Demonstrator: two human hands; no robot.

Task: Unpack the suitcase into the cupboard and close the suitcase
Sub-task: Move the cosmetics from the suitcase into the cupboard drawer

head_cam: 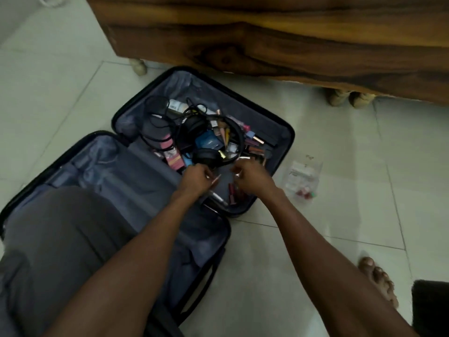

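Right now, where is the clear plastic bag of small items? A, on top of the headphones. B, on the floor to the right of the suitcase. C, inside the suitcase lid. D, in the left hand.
B: the bag lies on the tiled floor, just outside the right edge of the open suitcase, and neither hand touches it.

Both bare forearms reach forward and down, converging so the hands sit close together but apart. The left hand has its fingers curled, pinching a slim stick that pokes out to the right of the grip. The right hand has its fingers bent inward, knuckles up; whether it holds anything is unclear.
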